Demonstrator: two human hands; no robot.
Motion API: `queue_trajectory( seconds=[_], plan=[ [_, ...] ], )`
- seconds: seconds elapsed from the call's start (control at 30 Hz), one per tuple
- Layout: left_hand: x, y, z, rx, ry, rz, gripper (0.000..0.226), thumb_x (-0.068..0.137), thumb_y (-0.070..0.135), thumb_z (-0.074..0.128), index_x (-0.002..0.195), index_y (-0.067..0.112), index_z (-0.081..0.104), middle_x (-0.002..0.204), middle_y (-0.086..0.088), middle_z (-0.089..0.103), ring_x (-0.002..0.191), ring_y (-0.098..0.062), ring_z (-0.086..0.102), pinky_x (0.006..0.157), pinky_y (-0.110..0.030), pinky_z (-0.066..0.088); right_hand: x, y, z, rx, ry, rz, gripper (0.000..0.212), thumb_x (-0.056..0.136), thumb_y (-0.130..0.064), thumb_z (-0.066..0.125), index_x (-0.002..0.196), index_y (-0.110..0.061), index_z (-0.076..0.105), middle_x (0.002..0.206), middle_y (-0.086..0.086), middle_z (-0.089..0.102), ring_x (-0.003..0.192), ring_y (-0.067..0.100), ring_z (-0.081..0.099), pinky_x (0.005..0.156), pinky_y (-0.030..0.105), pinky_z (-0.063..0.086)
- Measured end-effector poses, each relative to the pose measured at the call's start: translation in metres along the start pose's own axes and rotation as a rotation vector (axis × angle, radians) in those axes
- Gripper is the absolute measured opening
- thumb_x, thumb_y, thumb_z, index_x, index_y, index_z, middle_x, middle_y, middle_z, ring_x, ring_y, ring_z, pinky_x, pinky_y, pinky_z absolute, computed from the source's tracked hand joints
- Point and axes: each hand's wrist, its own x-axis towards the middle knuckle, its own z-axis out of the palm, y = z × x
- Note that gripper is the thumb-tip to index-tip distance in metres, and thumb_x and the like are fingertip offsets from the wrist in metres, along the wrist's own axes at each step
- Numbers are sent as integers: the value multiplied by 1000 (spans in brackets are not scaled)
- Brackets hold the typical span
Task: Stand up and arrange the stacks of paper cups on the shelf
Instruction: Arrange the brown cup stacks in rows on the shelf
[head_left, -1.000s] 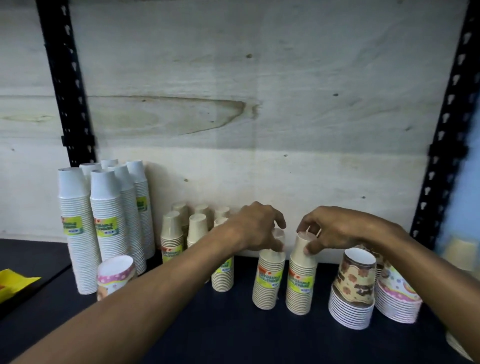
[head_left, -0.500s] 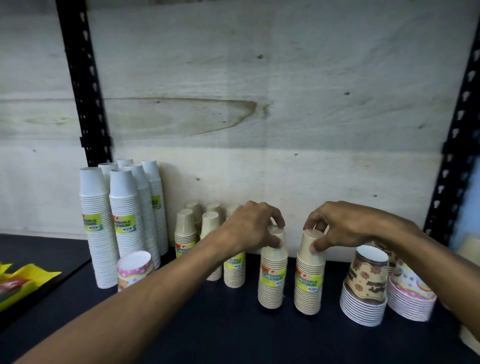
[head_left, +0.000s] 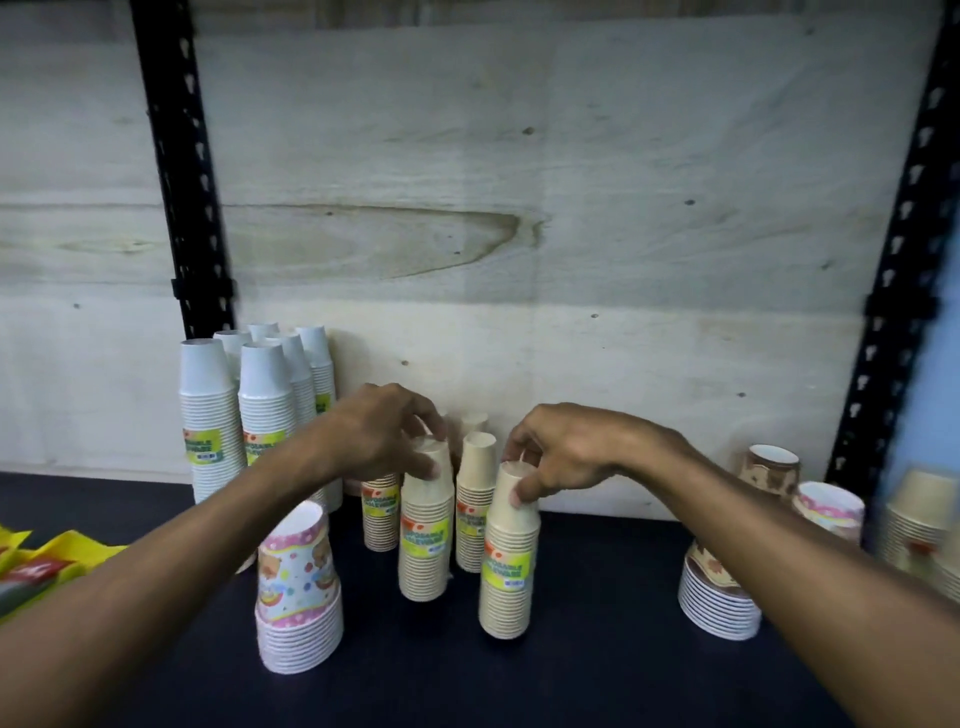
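Observation:
Two upright stacks of cream paper cups stand on the dark shelf (head_left: 597, 670). My left hand (head_left: 384, 436) grips the top of the left cream stack (head_left: 425, 540). My right hand (head_left: 566, 452) pinches the top of the right cream stack (head_left: 509, 566), which stands nearer to me. More cream stacks (head_left: 474, 499) stand behind them against the wooden back panel, partly hidden by my hands. Tall white cup stacks (head_left: 239, 415) fill the back left.
A short stack of pink patterned cups (head_left: 298, 592) stands at the front left. Brown patterned cups (head_left: 719, 597) and more pink ones (head_left: 831, 506) sit at the right. Yellow packets (head_left: 36, 561) lie on the far left. Black slotted uprights (head_left: 192, 208) frame the bay.
Both hands have carried their cream stacks leftward, toward the other cream stacks and away from the brown patterned cups. The view has shifted too.

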Motion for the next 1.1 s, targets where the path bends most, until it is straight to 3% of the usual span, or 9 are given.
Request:
queue_trajectory(
  seconds=[0.13, 0.53, 0.93, 1.1],
  plan=[
    [1, -15, -4, 30, 32, -26, 43, 71, 36, 85, 111, 34, 70, 112, 8, 71, 96, -6, 64, 86, -30, 53, 9, -16, 3, -9, 32, -35, 45, 81, -34, 80, 122, -19, 67, 108, -4, 67, 97, 17, 65, 83, 31, 53],
    [7, -34, -3, 60, 15, -33, 41, 73, 31, 85, 111, 29, 69, 112, 4, 70, 74, 2, 59, 71, -21, 47, 33, -25, 8, 17, 73, -26, 44, 80, -35, 80, 120, -21, 68, 113, -2, 68, 99, 18, 63, 86, 33, 54],
    [8, -52, 1, 83, -41, -74, 43, 74, 29, 84, 114, 27, 69, 116, 3, 69, 86, -10, 62, 86, -33, 54, 46, -23, 15, 17, 66, -33, 43, 80, -36, 80, 119, -21, 68, 113, -3, 67, 101, 17, 63, 87, 33, 53],
    [10, -60, 4, 76, -36, -81, 43, 74, 28, 84, 114, 26, 69, 114, 2, 70, 87, -9, 62, 83, -28, 51, 49, -28, 16, 21, 67, -51, 46, 80, -34, 81, 122, -20, 67, 117, -1, 68, 103, 18, 63, 88, 33, 53]
  ],
)
